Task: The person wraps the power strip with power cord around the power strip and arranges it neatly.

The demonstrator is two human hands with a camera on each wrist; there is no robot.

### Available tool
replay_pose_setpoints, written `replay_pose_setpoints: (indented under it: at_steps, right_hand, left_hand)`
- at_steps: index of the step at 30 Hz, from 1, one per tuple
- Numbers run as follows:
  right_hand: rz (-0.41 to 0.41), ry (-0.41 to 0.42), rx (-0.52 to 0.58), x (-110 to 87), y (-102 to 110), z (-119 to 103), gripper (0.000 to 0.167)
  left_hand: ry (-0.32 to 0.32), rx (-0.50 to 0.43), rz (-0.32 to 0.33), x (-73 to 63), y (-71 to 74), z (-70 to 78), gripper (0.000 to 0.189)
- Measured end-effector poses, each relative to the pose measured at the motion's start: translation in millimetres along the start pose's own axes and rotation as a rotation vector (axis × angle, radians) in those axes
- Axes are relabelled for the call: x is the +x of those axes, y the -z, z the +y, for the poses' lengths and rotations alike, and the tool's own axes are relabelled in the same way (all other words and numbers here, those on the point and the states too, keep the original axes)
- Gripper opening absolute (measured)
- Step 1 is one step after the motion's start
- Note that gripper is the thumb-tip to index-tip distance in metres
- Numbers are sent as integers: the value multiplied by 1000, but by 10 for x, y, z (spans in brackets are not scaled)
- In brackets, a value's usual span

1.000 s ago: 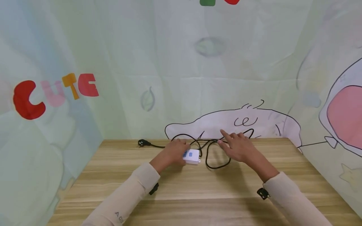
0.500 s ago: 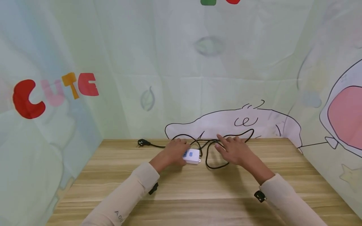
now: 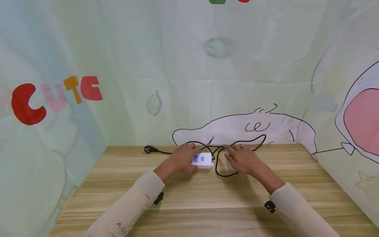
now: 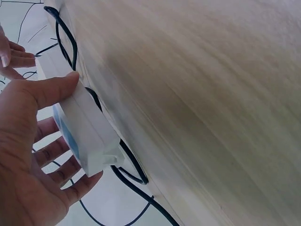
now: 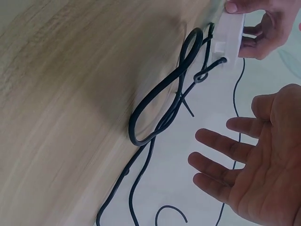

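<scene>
A white power strip (image 3: pixel 205 159) with blue sockets is held in my left hand (image 3: pixel 181 158), its left part hidden by the hand in the head view. In the left wrist view, the thumb presses one side of the power strip (image 4: pixel 87 122) while the fingers curl round the other. Its black cable (image 3: pixel 226 176) lies in loose loops behind it and to its right. Over those loops is my right hand (image 3: pixel 244 159), fingers spread and relaxed. The right wrist view shows that hand (image 5: pixel 263 165) holding nothing, beside the looped cord.
A black plug (image 3: pixel 150 149) at the cable's end lies near the back left of the wooden table (image 3: pixel 192 197). A printed cloth backdrop (image 3: pixel 189 79) rises at the table's back edge and along its sides.
My right hand has come down and left toward the cable loops. The left hand has shifted the power strip slightly right and up in the view, with the strip now in its grip.
</scene>
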State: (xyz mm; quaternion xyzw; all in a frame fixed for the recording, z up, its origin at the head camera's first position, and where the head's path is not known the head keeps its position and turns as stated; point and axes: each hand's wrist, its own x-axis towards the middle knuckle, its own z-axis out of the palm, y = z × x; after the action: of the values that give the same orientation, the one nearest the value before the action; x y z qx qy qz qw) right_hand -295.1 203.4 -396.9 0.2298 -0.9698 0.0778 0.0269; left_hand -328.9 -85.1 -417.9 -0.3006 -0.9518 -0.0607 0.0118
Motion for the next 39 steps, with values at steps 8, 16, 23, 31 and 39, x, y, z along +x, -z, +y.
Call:
replay_pose_setpoints:
  at_steps: [8, 16, 23, 31, 39]
  right_hand:
    - [21, 2, 6, 0, -43, -4, 53]
    - [62, 13, 27, 56, -179, 57, 50]
    - [83, 43, 75, 102, -271, 67, 50]
    - [145, 124, 186, 192, -377, 119, 51]
    - [169, 201, 225, 682, -974, 665, 56]
  left_hand:
    - [2, -36, 16, -29, 21, 9, 64]
    - [4, -116, 18, -66, -10, -35, 72]
    - [-19, -179, 33, -86, 7, -19, 67]
    - [-16, -250, 12, -75, 29, 37, 67]
    - [-36, -303, 36, -38, 42, 52, 68]
